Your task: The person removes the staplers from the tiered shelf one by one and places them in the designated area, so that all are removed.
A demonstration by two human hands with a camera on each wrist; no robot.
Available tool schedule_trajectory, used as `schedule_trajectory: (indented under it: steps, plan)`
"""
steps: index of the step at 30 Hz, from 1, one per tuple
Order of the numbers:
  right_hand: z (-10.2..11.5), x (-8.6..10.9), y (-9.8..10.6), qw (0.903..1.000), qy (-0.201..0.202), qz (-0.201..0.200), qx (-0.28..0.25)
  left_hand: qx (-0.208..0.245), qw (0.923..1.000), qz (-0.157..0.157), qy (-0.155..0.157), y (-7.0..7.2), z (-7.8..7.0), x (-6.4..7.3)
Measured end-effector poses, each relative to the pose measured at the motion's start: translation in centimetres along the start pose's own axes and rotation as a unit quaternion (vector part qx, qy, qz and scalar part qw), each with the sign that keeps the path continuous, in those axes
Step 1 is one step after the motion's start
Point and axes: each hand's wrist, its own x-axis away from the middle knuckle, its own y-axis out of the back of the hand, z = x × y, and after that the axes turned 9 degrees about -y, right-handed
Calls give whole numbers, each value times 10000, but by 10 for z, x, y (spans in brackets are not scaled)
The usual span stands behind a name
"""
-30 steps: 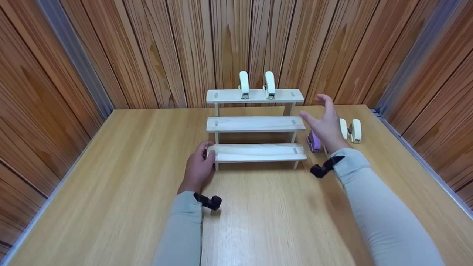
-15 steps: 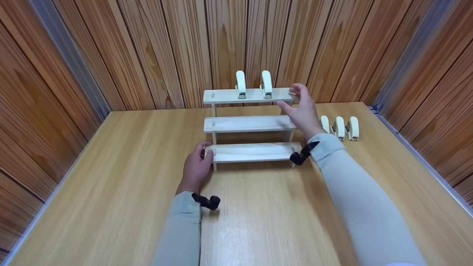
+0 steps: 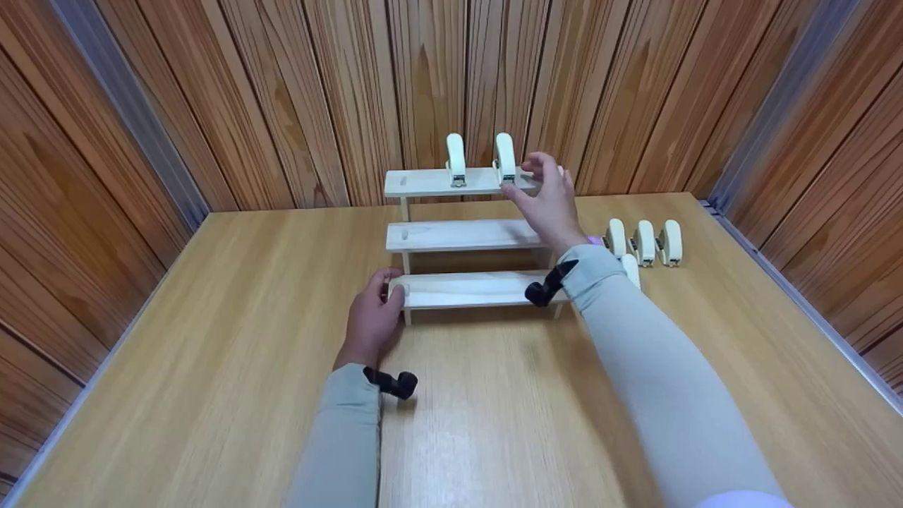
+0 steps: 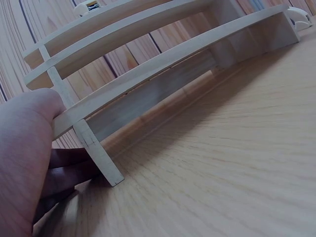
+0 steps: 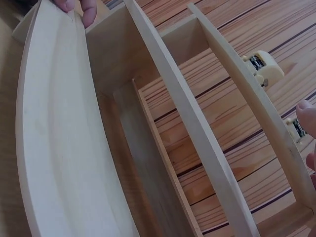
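Note:
A three-tier wooden display shelf (image 3: 458, 234) stands on the table. My left hand (image 3: 370, 317) grips the left end of its lowest tier, thumb on top and fingers curled around the side (image 4: 27, 148). Two cream staplers stand upright on the top tier, a left one (image 3: 456, 161) and a right one (image 3: 504, 159). My right hand (image 3: 550, 201) reaches over the tiers to the right stapler, with thumb and fingers spread. Its thumb (image 5: 307, 116) is right beside that stapler's base in the right wrist view. The right end of the top tier is mostly hidden behind this hand.
On the table right of the shelf stand several cream staplers (image 3: 643, 243) in a row. Another cream stapler (image 3: 630, 268) and a purple thing (image 3: 595, 240) are partly hidden by the right sleeve. Wood-panelled walls (image 3: 423, 85) enclose the back and sides.
My right hand has moved left from above the table staplers, across the shelf's right end, to the right stapler on the top tier. My left hand keeps its grip on the lowest tier.

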Motion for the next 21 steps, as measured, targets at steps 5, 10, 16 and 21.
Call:
schedule_trajectory:
  steps: [5, 10, 16, 21]
  plan:
    - [6, -1, -10, 9996, -2, -81, 271, -22, 10000, 52, 78, 1, -1, -1]
    - [12, -3, -18, 9992, 23, -181, 368, -15, 9999, 54, 98, 2, 0, -1]
    - [14, -5, -23, 9986, -38, -266, 455, -9, 9997, 103, 229, 2, -1, -1]
    - [15, -5, -24, 9976, -33, -363, 588, -38, 9998, 102, 181, 2, -2, -1]
